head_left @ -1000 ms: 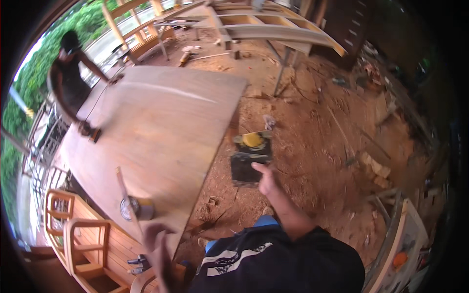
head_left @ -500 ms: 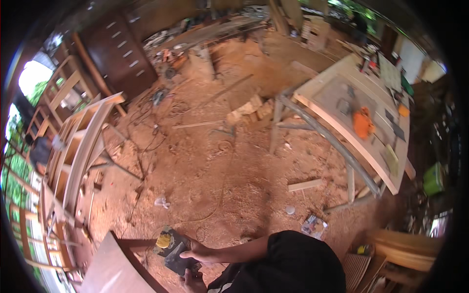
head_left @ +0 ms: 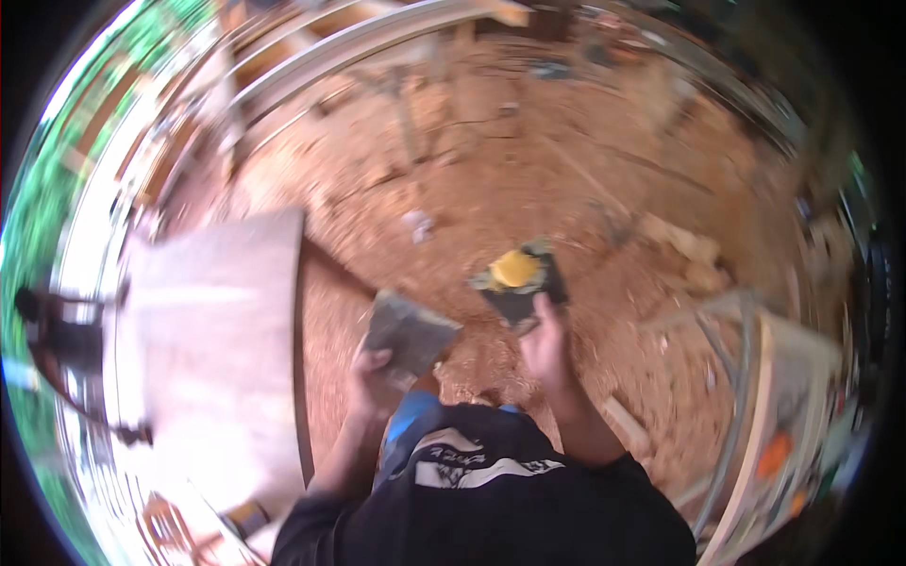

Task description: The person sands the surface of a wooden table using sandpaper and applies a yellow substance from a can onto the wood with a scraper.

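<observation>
My left hand (head_left: 374, 379) is closed on a flat, dark grey square plate (head_left: 410, 330), with the thumb lying on its face. To its right, my right hand (head_left: 547, 341) grips a dark flat board (head_left: 530, 302) by its near edge. A lump of yellow paste (head_left: 515, 269) sits on that board's far part, with greenish smears round it. The two pieces are apart, held in front of my body above the floor. Motion blur hides finer detail of the fingers.
A large pale panel (head_left: 222, 349) stands close at my left, with a blurred dark shape (head_left: 71, 344) beyond it. A wooden frame (head_left: 377, 42) lies ahead. A workbench (head_left: 764, 415) with orange items is at the right. Sawdust and scraps cover the floor (head_left: 453, 179).
My view has swung left, bringing the panel nearer. My hands, close together around the board before, are now apart; the grey plate shows plainly in the left hand.
</observation>
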`<state>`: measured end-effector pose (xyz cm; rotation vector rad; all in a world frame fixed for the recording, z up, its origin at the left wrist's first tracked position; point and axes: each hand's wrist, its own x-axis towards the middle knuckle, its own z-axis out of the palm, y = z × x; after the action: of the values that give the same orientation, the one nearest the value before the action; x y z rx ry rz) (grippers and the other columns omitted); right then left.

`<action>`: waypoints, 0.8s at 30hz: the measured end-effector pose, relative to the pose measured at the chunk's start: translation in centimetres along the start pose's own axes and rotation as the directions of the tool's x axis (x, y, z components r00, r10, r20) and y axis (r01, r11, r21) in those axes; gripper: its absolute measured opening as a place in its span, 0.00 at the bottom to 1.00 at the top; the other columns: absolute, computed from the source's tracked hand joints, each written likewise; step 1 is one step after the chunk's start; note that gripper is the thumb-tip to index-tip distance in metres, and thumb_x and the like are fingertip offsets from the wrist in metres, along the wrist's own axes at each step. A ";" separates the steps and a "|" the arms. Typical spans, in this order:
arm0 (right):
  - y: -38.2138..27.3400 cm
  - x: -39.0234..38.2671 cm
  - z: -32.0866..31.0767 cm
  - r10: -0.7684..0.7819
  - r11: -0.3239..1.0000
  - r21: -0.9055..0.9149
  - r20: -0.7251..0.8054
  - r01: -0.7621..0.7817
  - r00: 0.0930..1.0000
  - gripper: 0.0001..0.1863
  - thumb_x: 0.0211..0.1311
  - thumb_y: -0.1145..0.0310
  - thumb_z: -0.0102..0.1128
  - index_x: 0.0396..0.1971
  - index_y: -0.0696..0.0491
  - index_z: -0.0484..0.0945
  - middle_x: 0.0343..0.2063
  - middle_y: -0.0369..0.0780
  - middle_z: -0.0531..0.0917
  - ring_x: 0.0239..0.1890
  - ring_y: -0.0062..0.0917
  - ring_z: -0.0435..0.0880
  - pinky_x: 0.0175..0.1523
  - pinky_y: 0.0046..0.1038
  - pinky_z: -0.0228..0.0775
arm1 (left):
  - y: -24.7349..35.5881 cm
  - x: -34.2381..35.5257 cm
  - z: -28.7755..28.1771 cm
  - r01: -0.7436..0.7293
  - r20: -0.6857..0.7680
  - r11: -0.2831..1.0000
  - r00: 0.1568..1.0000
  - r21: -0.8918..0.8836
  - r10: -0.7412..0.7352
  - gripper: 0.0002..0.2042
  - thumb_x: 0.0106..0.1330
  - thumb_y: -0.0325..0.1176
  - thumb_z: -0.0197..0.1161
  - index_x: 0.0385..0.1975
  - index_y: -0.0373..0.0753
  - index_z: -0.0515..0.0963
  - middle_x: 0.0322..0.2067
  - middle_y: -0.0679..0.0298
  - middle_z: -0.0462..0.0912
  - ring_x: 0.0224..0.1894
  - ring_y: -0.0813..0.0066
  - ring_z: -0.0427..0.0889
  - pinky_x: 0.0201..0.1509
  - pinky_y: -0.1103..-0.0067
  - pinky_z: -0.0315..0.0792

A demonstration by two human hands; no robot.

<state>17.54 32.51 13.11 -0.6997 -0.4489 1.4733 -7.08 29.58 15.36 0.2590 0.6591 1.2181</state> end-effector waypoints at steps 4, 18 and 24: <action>4.5 5.5 5.3 0.125 0.984 -0.129 -0.001 -0.124 0.992 0.21 0.68 0.61 0.48 0.57 0.54 0.65 0.50 0.39 0.76 0.50 0.28 0.78 0.45 0.34 0.76 | 5.5 3.1 -4.0 -0.103 0.035 0.991 0.994 -0.088 0.106 0.29 0.49 0.30 0.52 0.56 0.30 0.64 0.51 0.49 0.73 0.54 0.54 0.74 0.58 0.63 0.69; 5.6 15.3 0.8 0.565 0.810 -0.337 0.227 -0.480 0.793 0.23 0.66 0.61 0.49 0.57 0.57 0.66 0.51 0.40 0.77 0.49 0.30 0.79 0.49 0.34 0.74 | -0.3 4.3 -3.5 -0.484 -0.281 0.871 0.826 0.089 0.488 0.25 0.55 0.19 0.46 0.56 0.35 0.64 0.49 0.58 0.73 0.51 0.71 0.74 0.55 0.76 0.68; 8.4 19.4 1.0 0.668 0.743 -0.324 0.307 -0.586 0.678 0.24 0.64 0.65 0.48 0.58 0.58 0.65 0.53 0.44 0.75 0.54 0.34 0.75 0.58 0.39 0.68 | -2.5 5.3 -1.4 -0.576 -0.468 0.812 0.745 -0.092 0.476 0.24 0.60 0.24 0.56 0.58 0.35 0.63 0.48 0.58 0.76 0.49 0.67 0.78 0.54 0.69 0.73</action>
<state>12.03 51.44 5.50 -0.7462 -0.7306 2.2901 -4.99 33.39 11.20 -0.0323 0.8418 1.9289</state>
